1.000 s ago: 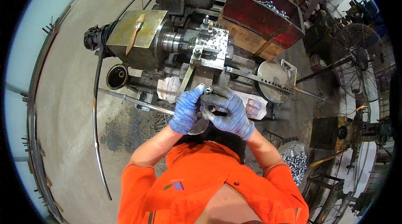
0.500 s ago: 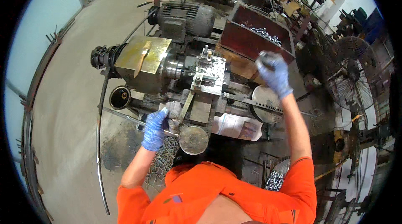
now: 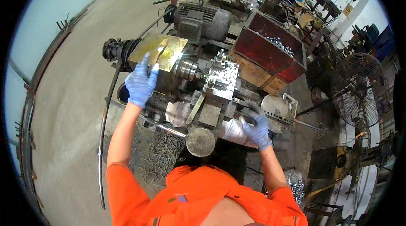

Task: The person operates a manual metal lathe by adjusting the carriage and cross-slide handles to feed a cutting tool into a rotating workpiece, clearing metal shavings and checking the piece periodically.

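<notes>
My left hand (image 3: 141, 83), in a blue glove, is raised at the left of the lathe with its fingers stretched out and apart. Its fingertips are beside the handle of a brush (image 3: 159, 54), which lies on a yellowish metal plate (image 3: 173, 60) over the headstock; whether they touch it I cannot tell. My right hand (image 3: 256, 131), gloved in blue with darkened fingertips, hovers over the right front of the machine, fingers spread and nothing visible in them. Between the hands sit the round metal chuck (image 3: 188, 70) and the tool block (image 3: 223, 77), strewn with chips.
A dark red bin (image 3: 264, 52) of shiny metal parts stands behind on a wooden support. A motor (image 3: 201, 22) sits at the back. A round handwheel (image 3: 200, 142) is nearest me. Wire-like shavings (image 3: 165, 154) cover the floor. A large fan (image 3: 359, 88) stands right.
My left hand has left the machine's front and risen to the brush, its fingers spreading. My right hand has come down from beside the red bin toward the machine's front. The view has shifted slightly.
</notes>
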The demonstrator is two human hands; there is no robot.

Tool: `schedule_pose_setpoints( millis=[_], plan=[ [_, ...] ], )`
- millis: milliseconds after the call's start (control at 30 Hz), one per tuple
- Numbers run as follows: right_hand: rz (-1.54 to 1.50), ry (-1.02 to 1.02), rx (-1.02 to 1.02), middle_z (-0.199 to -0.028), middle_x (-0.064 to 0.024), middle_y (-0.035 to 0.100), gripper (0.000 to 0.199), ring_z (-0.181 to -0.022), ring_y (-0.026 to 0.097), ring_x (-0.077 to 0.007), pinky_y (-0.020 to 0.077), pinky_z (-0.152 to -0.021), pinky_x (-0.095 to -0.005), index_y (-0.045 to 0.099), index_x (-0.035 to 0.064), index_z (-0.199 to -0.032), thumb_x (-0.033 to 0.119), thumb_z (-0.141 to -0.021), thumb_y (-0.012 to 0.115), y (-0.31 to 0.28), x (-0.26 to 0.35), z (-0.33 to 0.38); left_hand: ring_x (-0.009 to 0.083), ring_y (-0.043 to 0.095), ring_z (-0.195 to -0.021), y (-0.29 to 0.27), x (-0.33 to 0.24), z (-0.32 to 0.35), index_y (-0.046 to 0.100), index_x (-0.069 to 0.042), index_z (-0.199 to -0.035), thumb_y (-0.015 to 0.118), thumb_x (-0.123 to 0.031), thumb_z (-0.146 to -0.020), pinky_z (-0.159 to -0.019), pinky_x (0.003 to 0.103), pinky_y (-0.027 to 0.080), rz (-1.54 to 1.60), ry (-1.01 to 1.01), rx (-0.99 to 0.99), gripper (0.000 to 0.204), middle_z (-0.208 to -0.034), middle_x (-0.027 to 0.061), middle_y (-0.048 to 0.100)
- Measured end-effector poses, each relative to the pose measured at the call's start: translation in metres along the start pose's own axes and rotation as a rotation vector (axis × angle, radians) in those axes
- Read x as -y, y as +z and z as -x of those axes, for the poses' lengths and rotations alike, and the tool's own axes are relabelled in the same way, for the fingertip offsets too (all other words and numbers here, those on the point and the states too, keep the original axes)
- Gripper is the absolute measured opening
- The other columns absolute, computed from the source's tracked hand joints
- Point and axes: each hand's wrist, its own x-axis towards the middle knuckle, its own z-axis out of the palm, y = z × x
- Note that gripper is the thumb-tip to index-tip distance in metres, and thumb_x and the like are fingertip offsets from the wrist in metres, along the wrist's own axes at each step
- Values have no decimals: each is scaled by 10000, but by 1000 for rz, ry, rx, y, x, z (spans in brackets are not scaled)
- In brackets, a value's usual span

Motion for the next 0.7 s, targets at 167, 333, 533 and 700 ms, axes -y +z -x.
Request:
schedule_pose_setpoints(
  millis=[167,333,533,700],
  plan=[
    [57,177,76,-1033,-136,609,217,-972,571,-306,456,-848,-373,679,94,-880,167,-679,714,-10,-20,42,299,595,-591,20,8,8,593,-74,-1087,526,-273,-871,-543,395,462,44,222,-76,301,-765,132,621],
    [17,267,55,-930,-135,642,201,-892,602,-300,458,-824,-364,675,58,-862,138,-678,691,-26,-36,67,297,594,-607,12,-16,31,606,-42,-1026,541,-192,-863,-548,400,462,309,259,-165,231,-748,140,613],
    [6,177,29,-929,-136,646,192,-863,615,-296,469,-801,-354,671,44,-860,109,-679,677,-18,-31,65,277,564,-568,33,-71,55,602,-58,-950,512,-193,-876,-517,382,447,366,344,-23,178,-670,119,571],
    [-43,158,6,-901,-141,655,205,-847,630,-281,477,-776,-335,668,31,-867,112,-679,680,-23,-13,57,284,572,-578,61,-71,64,609,-60,-946,524,-181,-859,-518,388,454,327,327,34,172,-683,121,583]
  ],
)
